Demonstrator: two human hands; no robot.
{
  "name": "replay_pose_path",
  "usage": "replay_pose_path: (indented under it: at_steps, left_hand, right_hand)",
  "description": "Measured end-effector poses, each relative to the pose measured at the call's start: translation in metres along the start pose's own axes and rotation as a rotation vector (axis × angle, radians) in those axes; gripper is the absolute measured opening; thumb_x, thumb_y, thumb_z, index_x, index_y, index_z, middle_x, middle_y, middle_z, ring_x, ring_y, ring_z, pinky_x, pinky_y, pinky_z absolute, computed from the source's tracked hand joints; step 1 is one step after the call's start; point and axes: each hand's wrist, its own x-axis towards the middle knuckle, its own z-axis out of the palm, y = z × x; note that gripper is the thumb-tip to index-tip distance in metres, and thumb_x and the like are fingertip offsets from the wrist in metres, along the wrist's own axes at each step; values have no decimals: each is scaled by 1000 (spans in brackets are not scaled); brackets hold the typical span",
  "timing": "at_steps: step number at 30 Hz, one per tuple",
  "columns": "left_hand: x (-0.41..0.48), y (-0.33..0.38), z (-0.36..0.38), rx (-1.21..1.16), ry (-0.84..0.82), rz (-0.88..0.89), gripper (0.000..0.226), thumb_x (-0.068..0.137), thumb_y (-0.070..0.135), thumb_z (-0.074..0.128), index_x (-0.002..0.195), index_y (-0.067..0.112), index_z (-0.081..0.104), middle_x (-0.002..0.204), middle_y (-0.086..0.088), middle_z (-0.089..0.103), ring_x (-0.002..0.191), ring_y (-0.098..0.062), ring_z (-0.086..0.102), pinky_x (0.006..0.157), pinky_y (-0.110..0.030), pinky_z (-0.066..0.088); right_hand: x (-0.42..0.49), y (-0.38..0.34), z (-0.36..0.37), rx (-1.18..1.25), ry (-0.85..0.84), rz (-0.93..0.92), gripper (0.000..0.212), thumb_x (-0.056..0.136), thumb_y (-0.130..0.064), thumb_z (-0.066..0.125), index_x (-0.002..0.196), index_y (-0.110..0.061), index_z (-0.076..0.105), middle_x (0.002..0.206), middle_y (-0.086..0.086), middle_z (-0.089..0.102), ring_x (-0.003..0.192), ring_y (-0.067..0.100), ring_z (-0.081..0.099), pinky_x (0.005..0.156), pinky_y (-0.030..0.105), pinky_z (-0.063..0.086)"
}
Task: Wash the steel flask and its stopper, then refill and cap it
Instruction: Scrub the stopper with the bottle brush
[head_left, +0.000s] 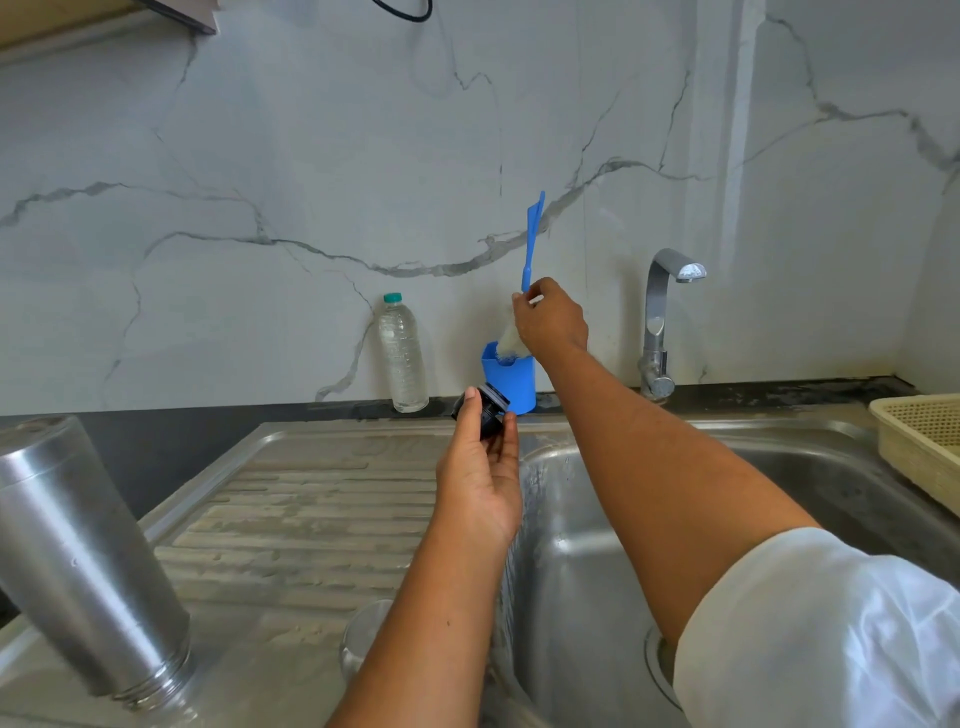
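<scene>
Stopper (484, 410) pinched in left hand (480, 480) sits just below and left of right hand (553, 325), which grips the upright brush (532, 244).

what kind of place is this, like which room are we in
Most likely a home kitchen, at the washing-up spot: a stainless steel sink with a ribbed drainboard, a chrome tap against a marble-look backsplash, and a bottle brush at its blue holder.

One flask (88, 561), one stopper (485, 410), one brush (531, 244), one bottle (402, 358), one basket (919, 441)
</scene>
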Motion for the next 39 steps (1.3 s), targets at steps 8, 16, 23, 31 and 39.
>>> replay_pose_path:
  at_steps: [8, 16, 23, 31, 39]
  left_hand:
    - [-4, 2, 1, -9, -9, -13, 40, 92, 26, 79, 122, 3, 66, 119, -16, 69, 111, -21, 68, 84, -27, 63]
    - [-5, 2, 1, 2, 4, -21, 40, 93, 25, 78, 123, 2, 65, 119, -16, 69, 108, -20, 67, 81, -27, 63]
    - [-9, -2, 1, 18, -13, -37, 36, 94, 24, 76, 121, 3, 64, 116, -16, 69, 108, -21, 67, 79, -27, 63]
    - [-16, -15, 4, 88, -67, -66, 35, 96, 25, 74, 119, 0, 64, 114, -18, 67, 107, -22, 66, 93, -30, 59]
    - [-22, -36, -1, 380, -122, -114, 33, 96, 23, 72, 121, 3, 64, 106, -17, 69, 93, -21, 68, 79, -26, 62]
  right_hand:
    - [-4, -10, -22, -47, 183, -44, 25, 107, -38, 44, 117, -17, 55, 88, 1, 62, 77, 25, 59, 66, 33, 39]
    - [-8, -30, -50, 97, 311, -59, 26, 108, -36, 42, 116, -13, 53, 92, -6, 60, 82, 22, 59, 73, 36, 46]
    - [-49, -38, -90, 303, 313, -43, 22, 100, -39, 43, 102, -20, 55, 79, -2, 65, 77, 21, 66, 78, 49, 57]
    - [-143, -17, -155, 406, 207, -13, 15, 94, -52, 45, 84, -55, 55, 82, -17, 68, 85, 19, 72, 85, 49, 59]
    - [-213, 50, -203, 396, 119, 129, 11, 104, -39, 54, 94, -35, 59, 96, -8, 69, 86, 12, 75, 91, 46, 60]
